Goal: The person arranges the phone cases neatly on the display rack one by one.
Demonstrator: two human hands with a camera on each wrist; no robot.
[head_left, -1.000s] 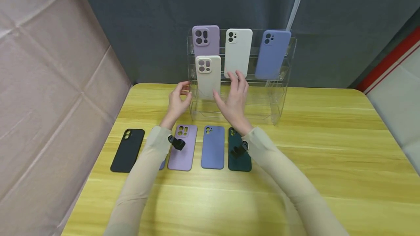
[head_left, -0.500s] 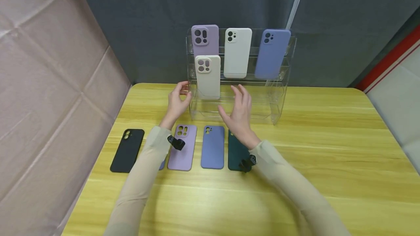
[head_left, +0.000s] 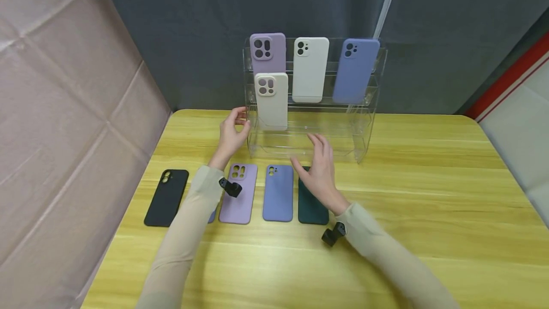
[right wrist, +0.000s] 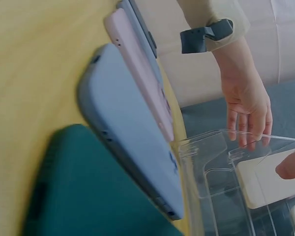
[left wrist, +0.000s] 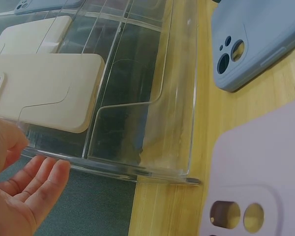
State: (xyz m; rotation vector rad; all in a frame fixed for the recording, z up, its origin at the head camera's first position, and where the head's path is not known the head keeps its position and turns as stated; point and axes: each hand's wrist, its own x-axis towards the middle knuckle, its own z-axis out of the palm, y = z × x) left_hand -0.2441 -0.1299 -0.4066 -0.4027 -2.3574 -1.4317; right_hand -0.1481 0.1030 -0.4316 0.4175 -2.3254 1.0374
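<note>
A clear acrylic display rack (head_left: 326, 144) stands at the back of the table, holding a light purple phone case (head_left: 269, 66), a white phone case (head_left: 310, 73) and a blue phone case (head_left: 356, 73) on top. One tier lower at the left leans a cream phone case (head_left: 274, 108). My left hand (head_left: 231, 132) is at the rack's left side, fingers by its edge; contact is hard to tell. My right hand (head_left: 319, 170), empty with fingers spread and slightly bent, hovers over the upper part of a dark green phone case (head_left: 313, 206), hiding its camera end.
Along the table (head_left: 429, 194) lie a black phone case (head_left: 167, 197), a light purple phone case (head_left: 238, 204) and a blue phone case (head_left: 278, 194). My left sleeve mostly covers another blue case (head_left: 212, 216). A grey curtain (head_left: 206, 37) hangs behind the rack.
My right hand has drawn away from the white case's lower edge, coming down toward me and slightly right, above the dark green case. The left hand and the cases stay put.
</note>
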